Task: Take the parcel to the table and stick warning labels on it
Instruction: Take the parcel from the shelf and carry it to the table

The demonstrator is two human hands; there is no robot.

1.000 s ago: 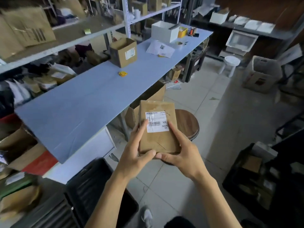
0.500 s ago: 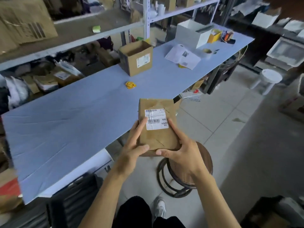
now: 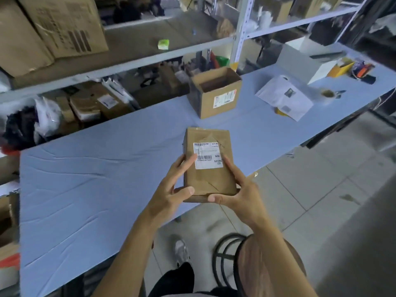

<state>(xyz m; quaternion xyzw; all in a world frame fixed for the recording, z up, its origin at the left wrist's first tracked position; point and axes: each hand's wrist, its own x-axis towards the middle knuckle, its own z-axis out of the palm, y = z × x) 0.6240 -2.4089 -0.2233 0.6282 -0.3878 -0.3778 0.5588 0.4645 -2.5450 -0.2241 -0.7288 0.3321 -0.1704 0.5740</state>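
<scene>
A small brown cardboard parcel [image 3: 209, 179] with a white barcode label on its top face is held in both hands above the near edge of the long blue table [image 3: 90, 185]. My left hand [image 3: 171, 189] grips its left side, thumb on the near edge. My right hand [image 3: 240, 194] holds the right side and near corner. The small yellow labels that lay on the table earlier are hidden behind the parcel.
An open cardboard box [image 3: 216, 93] stands on the table beyond the parcel. White papers [image 3: 285, 99], a white box [image 3: 304, 61] and small items lie at the far right. Shelving [image 3: 128, 58] with cartons backs the table. A round stool [image 3: 252, 266] stands by my right forearm.
I have walked closer to the table. The parcel, held in both hands throughout, has come from over the floor to above the table's near edge.
</scene>
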